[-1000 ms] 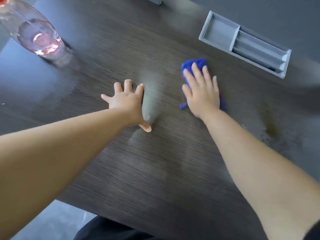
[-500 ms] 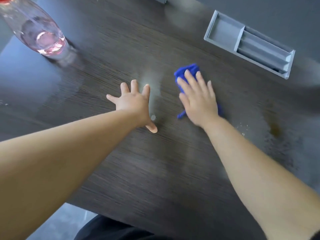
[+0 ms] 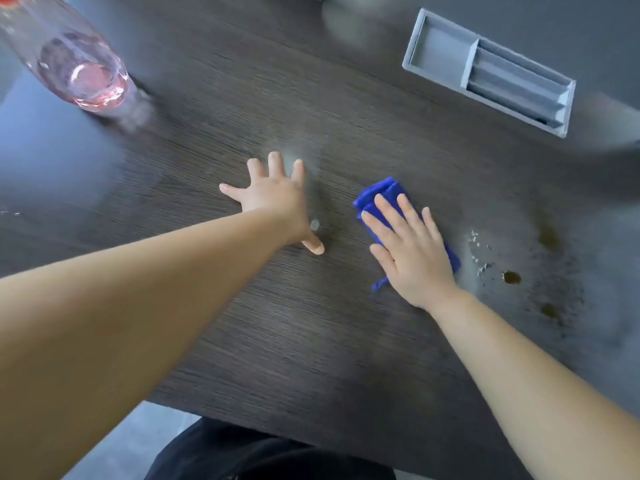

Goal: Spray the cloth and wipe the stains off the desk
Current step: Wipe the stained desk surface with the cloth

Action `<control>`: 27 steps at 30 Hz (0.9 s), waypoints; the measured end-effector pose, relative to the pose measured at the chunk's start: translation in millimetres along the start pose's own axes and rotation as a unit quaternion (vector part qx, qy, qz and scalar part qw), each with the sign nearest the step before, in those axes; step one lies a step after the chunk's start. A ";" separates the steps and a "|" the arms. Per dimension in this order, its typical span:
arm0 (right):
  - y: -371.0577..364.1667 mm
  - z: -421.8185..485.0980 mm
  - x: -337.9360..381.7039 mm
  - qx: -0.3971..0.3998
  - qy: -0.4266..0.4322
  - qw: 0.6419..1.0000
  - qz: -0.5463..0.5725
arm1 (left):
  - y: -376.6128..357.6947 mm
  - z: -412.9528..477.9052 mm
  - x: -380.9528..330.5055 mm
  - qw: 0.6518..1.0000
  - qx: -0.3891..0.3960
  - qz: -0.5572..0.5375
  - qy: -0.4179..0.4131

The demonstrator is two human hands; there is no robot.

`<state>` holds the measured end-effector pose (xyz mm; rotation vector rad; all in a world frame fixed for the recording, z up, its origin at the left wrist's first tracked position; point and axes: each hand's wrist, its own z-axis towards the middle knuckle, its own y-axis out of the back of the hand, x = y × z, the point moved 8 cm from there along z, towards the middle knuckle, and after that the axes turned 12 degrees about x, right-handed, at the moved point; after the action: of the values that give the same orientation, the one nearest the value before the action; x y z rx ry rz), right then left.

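Wiping underway: right hand (image 3: 412, 258) flat, fingers (image 3: 384, 209) straight, pressing the blue cloth (image 3: 377, 194) onto the counter (image 3: 242, 341); left hand (image 3: 277, 199) spread flat and bare, off its thumb side. Brown stains (image 3: 510, 277) and droplets (image 3: 479, 252) sit unwiped just off the little-finger side, so most wiping looks left. The spray bottle (image 3: 83, 74) stands set down well beyond the left fingertips, so spraying is likely done.
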<state>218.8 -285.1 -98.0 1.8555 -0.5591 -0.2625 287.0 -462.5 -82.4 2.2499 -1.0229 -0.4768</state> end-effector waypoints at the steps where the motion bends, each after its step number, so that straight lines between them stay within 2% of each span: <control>1: 9.5 16.4 -9.7 -0.018 -0.073 0.997 0.033 | 0.4 -0.1 0.0 1.000 -0.001 0.000 -0.001; 3: 21.3 45.0 -17.7 -0.034 -0.229 0.968 0.102 | -0.1 -1.7 -0.1 1.000 -0.001 -0.005 -0.002; 4: 22.6 53.9 -12.9 -0.033 -0.280 0.951 0.126 | -0.3 -1.9 0.4 1.000 -0.003 -0.006 -0.004; 5: 21.8 58.6 -2.4 -0.034 -0.296 0.945 0.137 | -1.5 -2.5 1.3 1.000 -0.005 -0.005 -0.004; 7: 15.0 51.7 26.6 -0.036 -0.231 0.964 0.127 | -3.5 -2.7 2.2 1.000 -0.010 -0.004 -0.004; 10: -9.8 -10.0 59.9 -0.023 -0.088 0.995 0.041 | -3.5 -3.8 2.5 1.000 -0.011 -0.007 -0.015; 13: -33.5 -78.8 47.8 -0.008 -0.056 0.998 0.032 | 0.0 -5.1 6.5 0.999 0.004 -0.017 -0.028; 15: -36.9 -89.4 28.6 0.011 -0.064 0.997 0.034 | 1.1 -5.6 7.3 0.999 0.015 -0.017 -0.041; 17: -26.9 -69.4 12.6 -0.002 -0.147 0.987 0.072 | 2.0 -7.1 8.5 0.998 0.012 -0.020 -0.052; 19: -17.9 -42.2 2.9 -0.021 -0.281 0.952 0.119 | 1.8 -9.3 11.6 0.997 0.000 -0.043 -0.058; 20: -16.4 -30.3 6.7 -0.015 -0.322 0.937 0.131 | 0.7 -10.6 14.5 0.996 -0.009 -0.066 -0.059; 21: -16.2 -21.5 16.6 -0.008 -0.326 0.936 0.130 | -1.5 -13.7 16.4 0.994 -0.022 -0.091 -0.059; 22: -16.8 -18.2 32.5 -0.009 -0.294 0.949 0.116 | -4.2 -17.7 17.5 0.991 -0.037 -0.112 -0.060; 25: -28.2 -54.9 90.5 -0.037 -0.110 0.992 0.049 | -20.2 -32.9 15.2 0.985 -0.071 -0.138 -0.074; 27: -48.2 -102.4 104.1 -0.025 -0.021 0.999 0.013 | -35.4 -46.9 3.1 0.983 -0.078 -0.136 -0.097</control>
<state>365.7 -239.6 -97.7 1.7975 -0.6002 -0.2956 333.8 -428.8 -71.0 2.2414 -0.7412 -0.8789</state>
